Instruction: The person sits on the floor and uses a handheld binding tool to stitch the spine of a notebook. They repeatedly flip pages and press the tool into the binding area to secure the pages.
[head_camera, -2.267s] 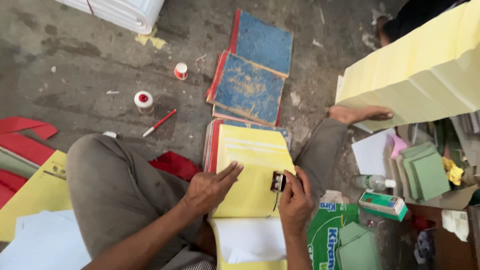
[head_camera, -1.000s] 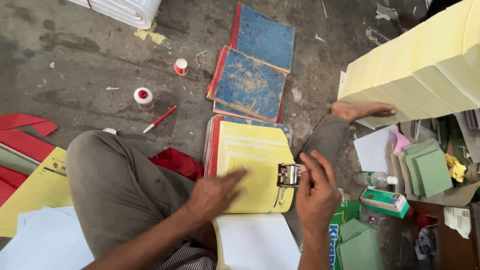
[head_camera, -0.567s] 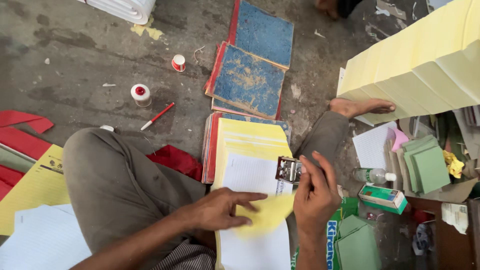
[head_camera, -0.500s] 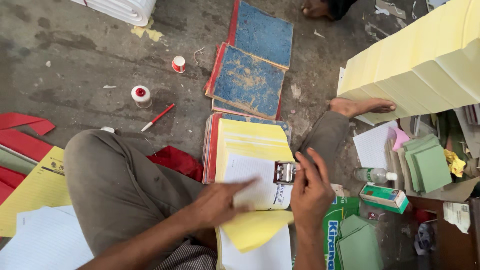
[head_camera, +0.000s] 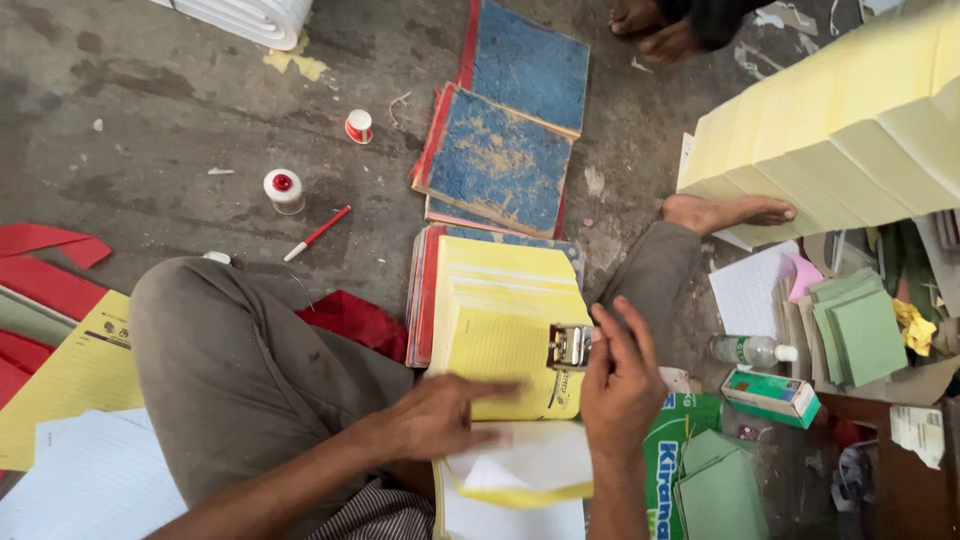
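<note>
Under the right hand (head_camera: 620, 385), whose grip is closed on a small metal stamping device (head_camera: 570, 346), lies a stack of yellow ruled sheets (head_camera: 505, 335) resting on red-edged bound books (head_camera: 425, 300). Just left of it, the left hand (head_camera: 440, 418) is blurred, fingers stretched flat over the lower edge of the yellow stack, holding nothing that can be made out; loose white sheets (head_camera: 530, 460) lie right below it. Beyond the stack sit blue-covered books (head_camera: 495, 160) on the floor, with a red pen (head_camera: 317, 233) and two small capped bottles (head_camera: 285, 190) further left.
</note>
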